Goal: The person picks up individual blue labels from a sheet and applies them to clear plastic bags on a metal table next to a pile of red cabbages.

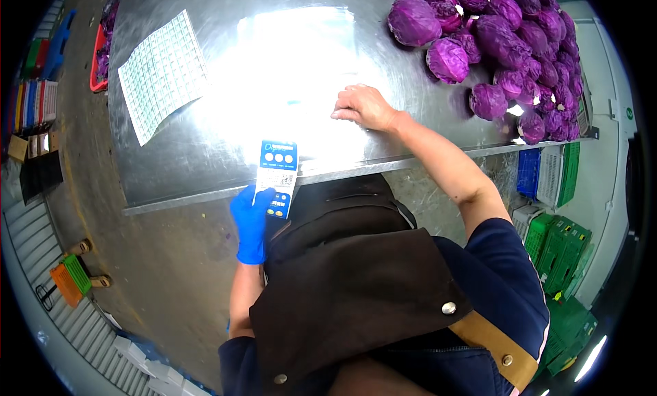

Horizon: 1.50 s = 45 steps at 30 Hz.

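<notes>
My left hand (249, 211), in a blue glove, grips a strip of printed labels (278, 179) at the table's front edge. The strip is blue and white and bears writing and a printed code. My bare right hand (362, 107) lies low over the bright middle of the steel table (169, 175), its fingers curled together. Glare hides whether anything is pinched there. Beyond it, what looks like a stack of clear plastic bags (297, 36) lies flat, mostly washed out. Left of that is a sheet with a green grid pattern (163, 75), its edges curling.
Red cabbages (505, 42) are heaped at the table's right end. A red crate (98, 59) with more cabbages stands past the left edge. Green crates (564, 252) are stacked on the floor at right. An orange crate (66, 285) is at far left.
</notes>
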### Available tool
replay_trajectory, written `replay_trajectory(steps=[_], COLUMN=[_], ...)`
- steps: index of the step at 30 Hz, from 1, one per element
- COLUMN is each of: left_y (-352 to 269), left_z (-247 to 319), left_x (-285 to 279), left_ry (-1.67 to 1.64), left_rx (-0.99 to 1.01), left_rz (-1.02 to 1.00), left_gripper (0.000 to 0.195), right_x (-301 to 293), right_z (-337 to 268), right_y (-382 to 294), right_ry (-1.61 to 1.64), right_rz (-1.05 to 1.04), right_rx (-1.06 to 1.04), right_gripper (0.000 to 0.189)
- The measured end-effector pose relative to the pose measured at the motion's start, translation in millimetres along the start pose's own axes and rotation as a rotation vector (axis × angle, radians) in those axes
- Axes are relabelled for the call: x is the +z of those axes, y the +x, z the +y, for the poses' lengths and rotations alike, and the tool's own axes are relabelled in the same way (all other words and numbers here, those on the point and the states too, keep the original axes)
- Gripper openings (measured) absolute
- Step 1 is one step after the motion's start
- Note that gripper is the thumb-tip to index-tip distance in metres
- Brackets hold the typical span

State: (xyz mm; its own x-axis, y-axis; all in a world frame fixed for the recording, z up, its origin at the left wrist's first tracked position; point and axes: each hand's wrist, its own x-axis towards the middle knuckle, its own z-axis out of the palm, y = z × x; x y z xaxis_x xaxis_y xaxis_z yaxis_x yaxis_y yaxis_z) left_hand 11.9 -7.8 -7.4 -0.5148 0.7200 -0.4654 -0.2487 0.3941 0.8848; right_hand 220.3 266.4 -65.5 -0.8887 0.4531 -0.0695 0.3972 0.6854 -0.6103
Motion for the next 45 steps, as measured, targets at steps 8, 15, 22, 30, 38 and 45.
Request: replay_trajectory(steps=[8,15,22,30,38,45], left_y=[-3,2,19,0,3,-1], left_z=[-4,16,1,-2,-1,-4], left_x=[-2,13,21,-3,-4,-2], left_ry=[0.051,0.164,0.130,0.170,0.078,0.014], left_rx=[0.020,0.096,0.123,-0.068,-0.009,-0.003], left_rz=[-0.102,-0.212,-0.009,-0.076,0.012,0.052], left_gripper=[0.020,0.022,0.015,0.020,0.020,0.017], right_x=[-47,-27,-9,-42,11,6], right_z=[1,-134,-148,-57,-58,-13], right_y=[33,2,-4,41,31,-25], right_ry=[0.600,0.867,0.418,0.046,-0.214,-0.202], right_rz=[0.811,-0.235,0.067,0.178,0.143,0.104], right_rx=[0.548,0.156,0.017,0.146,0.102,-0.243], right_gripper=[0.040,0.029,0.017,0.030,0.060,0.036])
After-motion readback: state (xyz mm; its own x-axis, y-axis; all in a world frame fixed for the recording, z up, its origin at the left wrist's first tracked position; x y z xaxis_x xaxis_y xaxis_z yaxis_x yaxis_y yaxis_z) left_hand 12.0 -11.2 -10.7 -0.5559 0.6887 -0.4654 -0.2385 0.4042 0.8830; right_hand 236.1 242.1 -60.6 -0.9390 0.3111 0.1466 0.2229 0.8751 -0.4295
